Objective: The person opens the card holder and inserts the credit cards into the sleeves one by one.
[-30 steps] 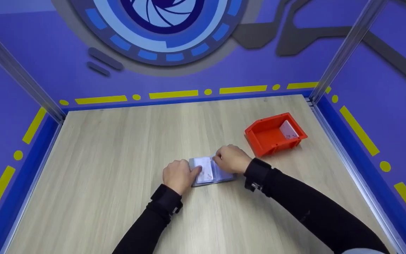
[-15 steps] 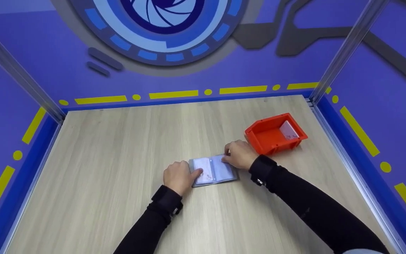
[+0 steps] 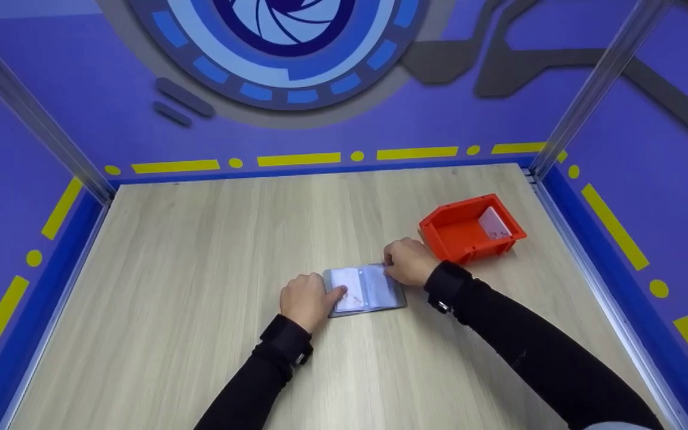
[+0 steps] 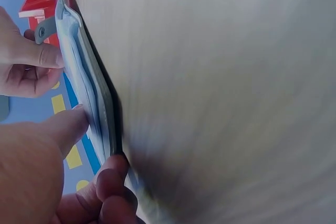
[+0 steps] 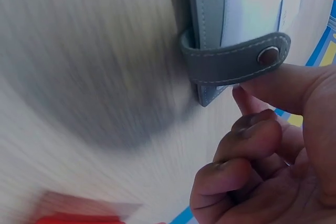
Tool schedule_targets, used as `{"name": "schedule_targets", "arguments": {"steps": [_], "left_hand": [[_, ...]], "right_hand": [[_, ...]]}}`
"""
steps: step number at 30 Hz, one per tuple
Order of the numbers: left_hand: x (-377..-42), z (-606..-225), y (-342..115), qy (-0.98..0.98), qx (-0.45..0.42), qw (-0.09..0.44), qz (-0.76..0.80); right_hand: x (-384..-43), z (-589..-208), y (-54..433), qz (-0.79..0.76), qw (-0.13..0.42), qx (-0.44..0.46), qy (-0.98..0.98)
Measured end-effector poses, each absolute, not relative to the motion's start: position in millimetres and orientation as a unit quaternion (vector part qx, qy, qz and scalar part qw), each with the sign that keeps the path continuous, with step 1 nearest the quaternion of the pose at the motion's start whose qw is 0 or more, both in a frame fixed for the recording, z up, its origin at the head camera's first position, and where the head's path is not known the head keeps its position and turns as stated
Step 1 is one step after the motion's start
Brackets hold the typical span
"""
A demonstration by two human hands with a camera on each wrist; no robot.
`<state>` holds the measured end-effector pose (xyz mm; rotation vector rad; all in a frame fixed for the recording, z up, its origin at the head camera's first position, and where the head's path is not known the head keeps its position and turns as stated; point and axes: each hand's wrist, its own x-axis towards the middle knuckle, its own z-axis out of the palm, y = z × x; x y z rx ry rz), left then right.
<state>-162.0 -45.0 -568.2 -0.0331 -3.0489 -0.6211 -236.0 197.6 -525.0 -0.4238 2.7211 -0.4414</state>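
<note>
A grey card holder (image 3: 384,291) with clear sleeves lies spread open on the table. In its left sleeve is a white card (image 3: 350,300) with faint reddish marks. My left hand (image 3: 305,300) grips the holder's left side, thumb on the sleeves and fingers under the cover (image 4: 111,124). At the upper right corner, my right hand (image 3: 409,263) pinches the sleeve edge between thumb and forefinger, its other fingers curled. Beside that thumb, a stitched strap (image 5: 226,64) with a snap button sticks up from the cover in the right wrist view.
Just behind my right hand stands a red plastic bin (image 3: 460,236), with a white card (image 3: 493,224) leaning against its inner end. The wooden table (image 3: 212,251) is bounded by blue panels (image 3: 296,131) at the back and sides.
My right hand has moved from the holder's middle fold to its upper right corner, uncovering the right-hand sleeve. My left hand keeps its grip. The head view has shifted slightly.
</note>
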Motion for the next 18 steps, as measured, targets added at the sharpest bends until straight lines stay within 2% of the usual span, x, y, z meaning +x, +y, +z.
{"name": "schedule_targets", "arguments": {"steps": [18], "left_hand": [[-159.2,-568.9,-44.8,-0.976,-0.004,0.026,-0.215]], "right_hand": [[-240.0,-526.1,204.8,-0.195,0.213,-0.167,0.943]]}}
